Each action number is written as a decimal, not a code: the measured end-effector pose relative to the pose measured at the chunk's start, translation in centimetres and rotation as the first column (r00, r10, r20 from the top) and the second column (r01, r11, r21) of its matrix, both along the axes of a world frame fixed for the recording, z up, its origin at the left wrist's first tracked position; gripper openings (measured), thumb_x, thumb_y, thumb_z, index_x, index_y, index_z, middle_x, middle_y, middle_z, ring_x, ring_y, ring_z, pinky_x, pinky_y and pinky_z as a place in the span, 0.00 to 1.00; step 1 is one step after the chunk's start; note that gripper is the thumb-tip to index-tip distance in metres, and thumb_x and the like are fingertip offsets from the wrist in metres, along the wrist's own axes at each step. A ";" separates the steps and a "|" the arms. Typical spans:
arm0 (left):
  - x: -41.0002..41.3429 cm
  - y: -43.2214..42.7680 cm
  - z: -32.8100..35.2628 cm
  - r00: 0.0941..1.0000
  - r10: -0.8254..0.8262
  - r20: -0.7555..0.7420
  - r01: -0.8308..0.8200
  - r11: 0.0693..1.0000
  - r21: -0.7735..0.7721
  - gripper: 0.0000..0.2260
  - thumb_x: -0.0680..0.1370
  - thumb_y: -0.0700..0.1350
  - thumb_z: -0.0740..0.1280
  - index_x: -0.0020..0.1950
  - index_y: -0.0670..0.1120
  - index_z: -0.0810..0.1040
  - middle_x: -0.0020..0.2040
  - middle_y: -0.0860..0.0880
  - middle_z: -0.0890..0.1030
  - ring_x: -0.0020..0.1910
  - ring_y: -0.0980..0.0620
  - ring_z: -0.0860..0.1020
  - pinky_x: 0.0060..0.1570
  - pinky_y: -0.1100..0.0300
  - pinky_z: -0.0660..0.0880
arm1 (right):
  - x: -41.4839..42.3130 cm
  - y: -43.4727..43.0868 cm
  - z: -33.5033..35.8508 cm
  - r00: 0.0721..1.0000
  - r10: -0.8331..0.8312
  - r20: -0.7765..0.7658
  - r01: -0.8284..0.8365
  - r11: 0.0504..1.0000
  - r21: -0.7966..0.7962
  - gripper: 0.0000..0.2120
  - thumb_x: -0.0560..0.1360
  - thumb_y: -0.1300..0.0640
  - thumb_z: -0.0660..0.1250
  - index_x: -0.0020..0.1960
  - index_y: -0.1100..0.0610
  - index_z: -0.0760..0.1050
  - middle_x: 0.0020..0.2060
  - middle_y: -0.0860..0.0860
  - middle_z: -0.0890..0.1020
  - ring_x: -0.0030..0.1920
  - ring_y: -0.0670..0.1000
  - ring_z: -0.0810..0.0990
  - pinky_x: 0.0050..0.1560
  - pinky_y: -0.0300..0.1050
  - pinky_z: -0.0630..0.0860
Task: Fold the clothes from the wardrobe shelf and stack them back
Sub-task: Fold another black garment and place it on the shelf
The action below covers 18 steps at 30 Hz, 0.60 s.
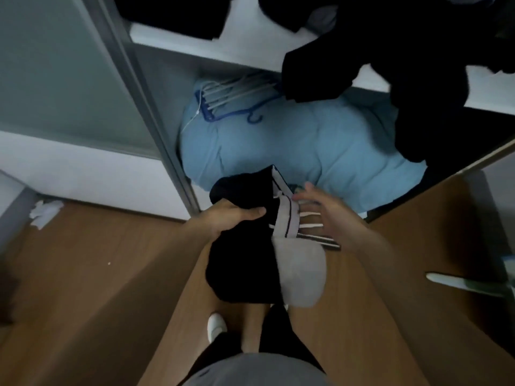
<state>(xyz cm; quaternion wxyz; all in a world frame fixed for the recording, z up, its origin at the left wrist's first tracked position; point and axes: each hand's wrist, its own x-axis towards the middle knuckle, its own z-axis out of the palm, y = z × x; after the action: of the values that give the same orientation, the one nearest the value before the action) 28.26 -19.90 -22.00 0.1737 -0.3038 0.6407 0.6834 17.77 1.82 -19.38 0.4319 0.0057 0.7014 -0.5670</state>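
Standing at the open wardrobe, I am holding a dark garment (pixel 239 254) in front of me above the wooden floor (pixel 83 288); my left hand (pixel 231 218) is clamped on its upper edge, thumb over the cloth, taking the weight so the rest is hanging free; my right hand (pixel 328 218) is spread open beside the striped white trim (pixel 287 218), fingers apart and gripping nothing, probably reaching to catch the loose drawstrings before a fold; a grey pocket lining (pixel 302 274) is dangling below; more dark clothes (pixel 404 65) are spilling off the white shelf (pixel 223 48), over a blue duvet (pixel 292 143) carrying hangers (pixel 237 98).
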 end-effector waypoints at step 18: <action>6.6 -3.2 -3.7 0.999 -0.041 -0.001 0.041 0.985 -0.168 0.37 0.62 0.68 0.77 0.66 0.51 0.75 0.60 0.53 0.81 0.52 0.57 0.81 0.49 0.65 0.76 | 8.9 -9.2 1.5 0.851 -0.303 -0.429 0.261 0.953 -0.156 0.28 0.74 0.70 0.57 0.63 0.45 0.80 0.26 0.42 0.77 0.22 0.44 0.62 0.22 0.36 0.62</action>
<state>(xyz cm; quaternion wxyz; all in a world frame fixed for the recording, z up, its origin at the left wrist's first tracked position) 34.84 -23.07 -25.69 0.1602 -0.3026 0.7024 0.6240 26.66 -7.38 -17.84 0.1707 -0.0418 0.7466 -0.6417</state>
